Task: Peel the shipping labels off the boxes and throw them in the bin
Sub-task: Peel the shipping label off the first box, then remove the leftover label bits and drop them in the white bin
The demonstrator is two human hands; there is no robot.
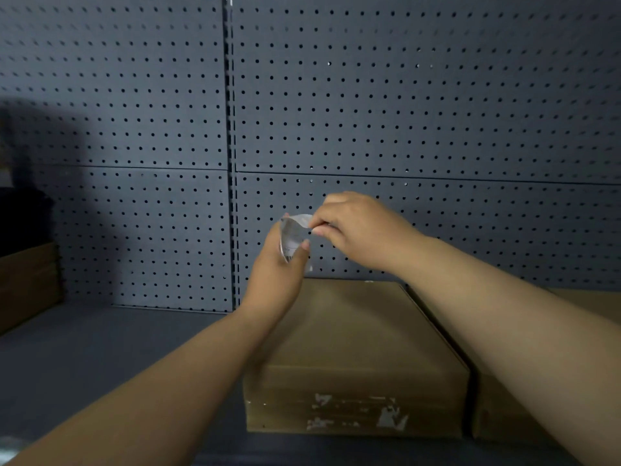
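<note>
A peeled white shipping label point(293, 234), curled and crumpled, is held in the air above a brown cardboard box point(356, 351). My left hand point(280, 267) grips its lower part between thumb and fingers. My right hand point(356, 227) pinches its upper edge from the right. The box lies flat on the grey shelf, and its front face carries torn white label scraps point(359, 415). No bin is in view.
A second cardboard box point(584, 307) sits against the right side of the first, mostly hidden by my right arm. Another brown box point(28, 284) stands at the far left. A dark pegboard wall point(134, 129) backs the grey shelf point(100, 351).
</note>
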